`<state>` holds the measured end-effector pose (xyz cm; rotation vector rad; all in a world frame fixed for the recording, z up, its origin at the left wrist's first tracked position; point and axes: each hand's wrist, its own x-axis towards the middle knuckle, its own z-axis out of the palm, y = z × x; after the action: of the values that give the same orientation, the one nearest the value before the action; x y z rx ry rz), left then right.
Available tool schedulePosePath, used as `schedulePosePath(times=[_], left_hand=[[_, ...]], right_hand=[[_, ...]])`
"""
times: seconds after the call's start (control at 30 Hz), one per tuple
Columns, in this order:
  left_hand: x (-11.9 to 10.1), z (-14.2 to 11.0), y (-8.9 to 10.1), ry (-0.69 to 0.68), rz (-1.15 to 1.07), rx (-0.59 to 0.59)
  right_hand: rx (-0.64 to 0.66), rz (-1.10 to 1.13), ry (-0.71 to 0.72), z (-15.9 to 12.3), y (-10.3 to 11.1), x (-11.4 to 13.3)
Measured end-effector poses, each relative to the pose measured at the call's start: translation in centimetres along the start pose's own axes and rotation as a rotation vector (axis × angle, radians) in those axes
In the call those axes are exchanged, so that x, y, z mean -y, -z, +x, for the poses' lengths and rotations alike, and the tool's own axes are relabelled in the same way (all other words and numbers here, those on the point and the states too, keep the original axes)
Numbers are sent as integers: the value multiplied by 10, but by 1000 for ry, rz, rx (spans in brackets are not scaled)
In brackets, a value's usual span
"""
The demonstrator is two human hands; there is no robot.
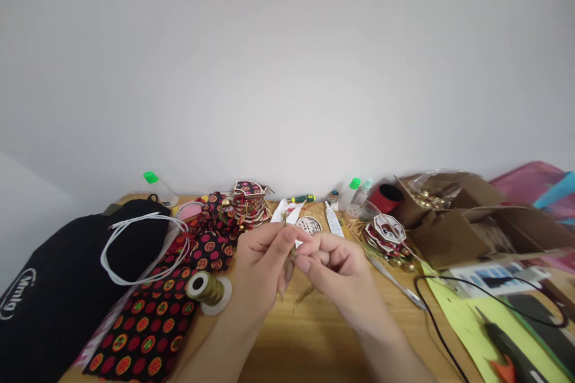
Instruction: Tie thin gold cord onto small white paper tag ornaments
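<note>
My left hand and my right hand meet over the middle of the wooden table. Both pinch a thin golden cord with a small knotted piece between the fingertips. A loose end of the cord hangs down toward the tabletop. A spool of gold thread lies just left of my left hand. Beyond my fingers lie a white scrap and a round printed disc.
Red-dotted black fabric and a black bag with white cord lie left. Stacks of finished ornaments sit behind. Open cardboard boxes, a red cup, glue bottles, tweezers, black cable and a glue gun fill the right.
</note>
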<state>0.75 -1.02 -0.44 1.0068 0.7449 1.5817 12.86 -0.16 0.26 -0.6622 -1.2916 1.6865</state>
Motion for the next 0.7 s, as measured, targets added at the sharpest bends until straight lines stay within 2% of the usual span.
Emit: schedulePosePath(times=[0.6,0.7], left_hand=[[0,-3,-3,37,38,-87],[-1,-1,-2,18,22,-63]], right_hand=[[1,-10,12,0,2,0],[-17,21,28,0,4,0]])
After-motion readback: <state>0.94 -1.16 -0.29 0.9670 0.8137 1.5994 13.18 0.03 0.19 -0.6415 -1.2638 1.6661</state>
